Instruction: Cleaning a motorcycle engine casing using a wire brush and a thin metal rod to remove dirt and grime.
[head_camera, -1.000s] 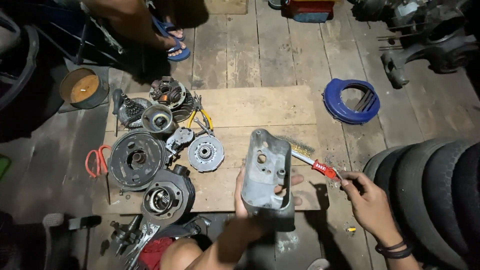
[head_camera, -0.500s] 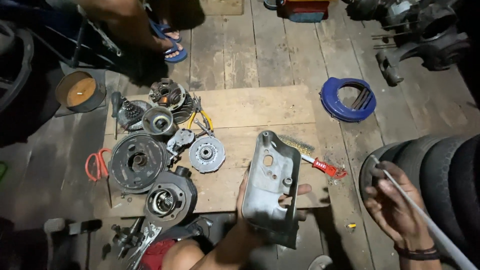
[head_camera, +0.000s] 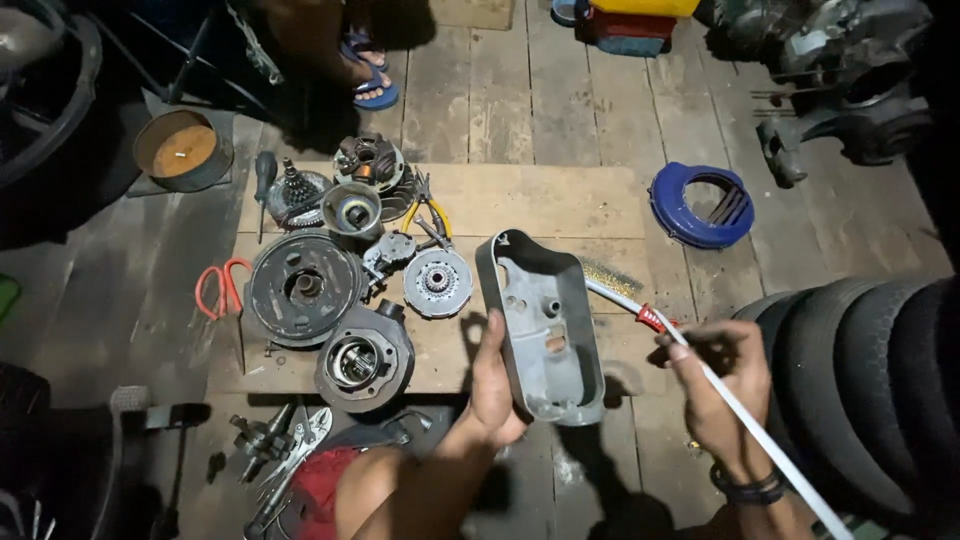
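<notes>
left hand (head_camera: 497, 385) grips grey engine cover (head_camera: 540, 325); right hand (head_camera: 722, 385) holds wire brush (head_camera: 700, 365).

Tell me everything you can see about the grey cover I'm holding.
The cover is a long, rounded-end casing of dull grey cast-looking metal, hollow side facing the camera, with a raised rim, bosses and holes inside. It looks grimy. The left hand grips its lower left edge, holding it tilted above the wooden board. The right hand, holding a white rod, is apart from it.
</notes>
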